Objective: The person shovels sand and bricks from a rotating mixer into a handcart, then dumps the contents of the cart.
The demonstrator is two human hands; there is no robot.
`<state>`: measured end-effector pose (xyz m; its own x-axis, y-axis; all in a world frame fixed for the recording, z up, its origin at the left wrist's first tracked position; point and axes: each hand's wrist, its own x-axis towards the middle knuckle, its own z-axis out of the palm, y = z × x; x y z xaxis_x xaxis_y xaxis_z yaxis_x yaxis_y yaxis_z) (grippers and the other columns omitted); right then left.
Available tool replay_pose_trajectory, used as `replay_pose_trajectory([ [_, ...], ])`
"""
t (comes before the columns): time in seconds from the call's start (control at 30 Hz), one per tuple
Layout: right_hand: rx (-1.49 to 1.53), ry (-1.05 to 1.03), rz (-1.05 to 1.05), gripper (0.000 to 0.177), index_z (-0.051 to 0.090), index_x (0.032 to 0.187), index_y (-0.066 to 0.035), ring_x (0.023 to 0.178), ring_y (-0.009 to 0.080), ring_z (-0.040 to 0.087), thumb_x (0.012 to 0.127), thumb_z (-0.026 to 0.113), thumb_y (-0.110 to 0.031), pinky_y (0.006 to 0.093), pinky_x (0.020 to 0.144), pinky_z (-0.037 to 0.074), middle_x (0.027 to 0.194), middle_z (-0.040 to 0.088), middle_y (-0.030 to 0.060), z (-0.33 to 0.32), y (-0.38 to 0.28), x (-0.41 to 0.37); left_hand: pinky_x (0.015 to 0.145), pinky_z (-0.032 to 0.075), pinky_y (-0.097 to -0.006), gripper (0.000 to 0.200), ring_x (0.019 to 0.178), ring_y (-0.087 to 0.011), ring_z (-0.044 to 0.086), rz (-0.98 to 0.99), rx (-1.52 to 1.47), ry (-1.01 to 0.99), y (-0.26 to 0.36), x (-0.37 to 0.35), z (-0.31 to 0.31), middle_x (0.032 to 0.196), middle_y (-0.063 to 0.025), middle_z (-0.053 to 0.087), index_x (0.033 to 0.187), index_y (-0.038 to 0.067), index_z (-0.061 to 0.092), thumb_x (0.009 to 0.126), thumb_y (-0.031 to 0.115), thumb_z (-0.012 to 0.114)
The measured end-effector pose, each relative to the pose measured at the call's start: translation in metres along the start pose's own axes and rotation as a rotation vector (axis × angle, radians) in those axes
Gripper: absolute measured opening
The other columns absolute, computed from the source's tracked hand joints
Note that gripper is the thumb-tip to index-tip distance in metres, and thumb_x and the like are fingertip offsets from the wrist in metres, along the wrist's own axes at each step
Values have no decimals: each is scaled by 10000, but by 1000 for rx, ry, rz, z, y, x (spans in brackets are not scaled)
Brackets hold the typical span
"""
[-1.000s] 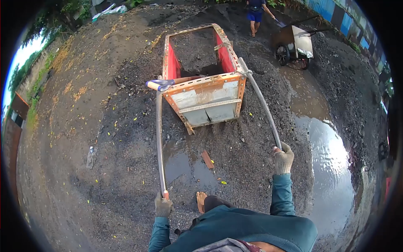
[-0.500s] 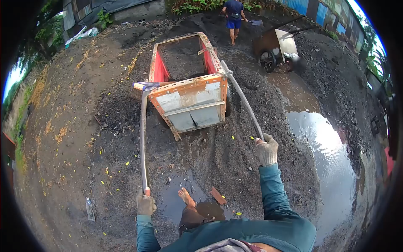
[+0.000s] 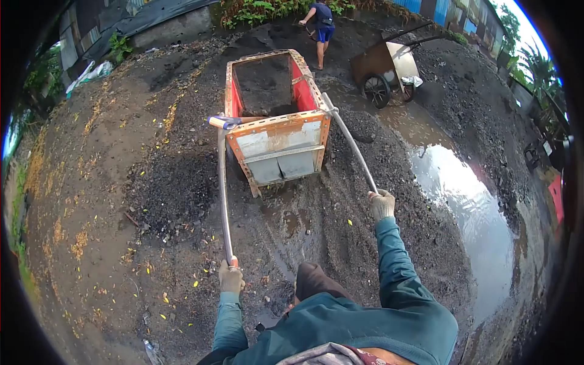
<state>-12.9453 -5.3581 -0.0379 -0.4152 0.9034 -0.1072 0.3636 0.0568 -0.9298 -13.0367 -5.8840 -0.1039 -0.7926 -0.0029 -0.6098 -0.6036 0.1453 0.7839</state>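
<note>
A handcart (image 3: 278, 146) with an orange metal frame, red inner sides and a greyish-white near panel stands before me. Two long handles reach back from it towards my body. My left hand (image 3: 231, 277), in a pale work glove, is closed round the end of the left handle (image 3: 224, 201). On the other side, my gloved right hand (image 3: 382, 205) grips the end of the right handle (image 3: 353, 146). Dark material shows inside the cart, though how much is hard to tell. A white, blue and orange tool grip (image 3: 224, 122) rests at the cart's near left corner.
Beyond the cart a person (image 3: 322, 27) in dark clothes stands on dark gravel. A second cart (image 3: 386, 67) is parked at the back right, beside muddy water. A long puddle (image 3: 471, 219) lies to my right. At the lower left lies a clear plastic bottle (image 3: 150, 350).
The cart and I have moved forward over the ground; the bottle has slid down the view. The other person has shifted left and turned. Both my hands keep their hold.
</note>
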Motion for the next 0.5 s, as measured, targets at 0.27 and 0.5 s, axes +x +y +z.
replay_pose_trajectory([
  [0.27,-29,-54,-80,320,712,1065,55,758,152,651,846,744,-176,306,690,514,837,722,98,138,-54,71,314,355,-321,250,385,-165,459,-36,-190,-83,70,165,-22,651,-35,490,1137,112,485,927,-20,461],
  [0.5,-80,-41,-92,346,701,1086,67,813,169,666,830,759,-159,308,747,524,896,730,114,287,-84,133,322,367,-329,216,389,-154,468,56,-21,-1,140,303,-35,604,-33,478,1145,107,492,951,24,445],
])
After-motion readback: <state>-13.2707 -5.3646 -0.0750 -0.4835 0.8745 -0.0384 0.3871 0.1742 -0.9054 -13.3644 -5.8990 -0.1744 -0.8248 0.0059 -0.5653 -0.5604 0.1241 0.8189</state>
